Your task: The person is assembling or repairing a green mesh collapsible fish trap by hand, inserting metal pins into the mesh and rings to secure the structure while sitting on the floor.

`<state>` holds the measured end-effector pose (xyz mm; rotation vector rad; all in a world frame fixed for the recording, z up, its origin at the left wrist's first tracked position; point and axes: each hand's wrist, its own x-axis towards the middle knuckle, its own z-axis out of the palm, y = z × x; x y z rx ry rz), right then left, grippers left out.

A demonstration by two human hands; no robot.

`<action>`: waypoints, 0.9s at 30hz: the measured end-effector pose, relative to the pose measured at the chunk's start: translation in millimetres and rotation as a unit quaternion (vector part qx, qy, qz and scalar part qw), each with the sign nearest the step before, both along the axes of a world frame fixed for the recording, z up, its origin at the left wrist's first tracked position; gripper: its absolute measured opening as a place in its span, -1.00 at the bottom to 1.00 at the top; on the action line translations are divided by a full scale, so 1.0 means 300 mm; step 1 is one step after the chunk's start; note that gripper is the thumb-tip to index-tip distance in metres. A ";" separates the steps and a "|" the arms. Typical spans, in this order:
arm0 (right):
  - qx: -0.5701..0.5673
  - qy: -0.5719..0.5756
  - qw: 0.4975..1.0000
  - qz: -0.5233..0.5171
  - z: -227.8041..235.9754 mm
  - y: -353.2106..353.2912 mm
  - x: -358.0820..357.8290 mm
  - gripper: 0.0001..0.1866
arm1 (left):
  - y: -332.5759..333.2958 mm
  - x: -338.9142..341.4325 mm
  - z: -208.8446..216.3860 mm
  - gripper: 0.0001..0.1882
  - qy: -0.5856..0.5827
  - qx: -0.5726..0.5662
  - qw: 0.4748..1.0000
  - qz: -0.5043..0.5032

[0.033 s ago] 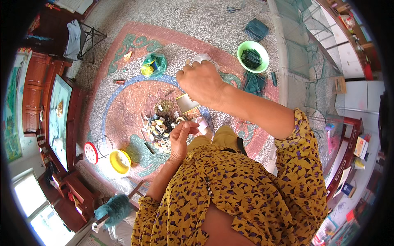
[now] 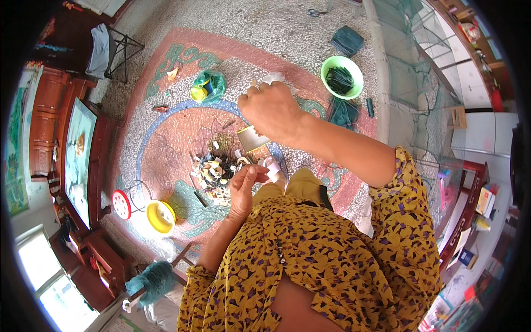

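Head view, looking down at the floor (image 2: 343, 22). The right hand (image 2: 271, 110), raised at upper centre of the frame, was closed, its fingers (image 2: 251, 91) curled over a pale scrap (image 2: 274, 78) that showed just above the knuckles. A small cup (image 2: 253, 138) appeared directly below this hand; whether the hand touched it could not be told. The left hand (image 2: 243, 188), at centre, had its fingers (image 2: 255, 171) pressed together, pinching a white strip (image 2: 272, 169). A heap of scraps (image 2: 215, 171) lay on the floor just left of the left hand. A green bowl (image 2: 343, 77) stood at upper right, a yellow spool (image 2: 160, 216) and a red one (image 2: 121, 205) at lower left.
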<state>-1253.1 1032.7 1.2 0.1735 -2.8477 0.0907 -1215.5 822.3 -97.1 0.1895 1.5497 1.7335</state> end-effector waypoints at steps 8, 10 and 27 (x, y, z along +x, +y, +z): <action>-0.099 -0.181 0.974 -0.090 -0.332 0.093 -0.059 -0.88 | -0.093 0.068 -0.071 -0.61 -0.025 -0.058 0.998 -0.005; -0.149 -0.213 0.958 -0.123 -0.429 0.137 -0.053 -0.83 | -0.102 0.066 -0.098 -0.64 -0.045 -0.057 0.997 -0.016; -0.307 -0.418 0.799 -0.304 -1.228 0.250 0.169 -0.57 | -0.100 0.076 -0.383 -0.66 -0.114 -0.148 0.982 -0.021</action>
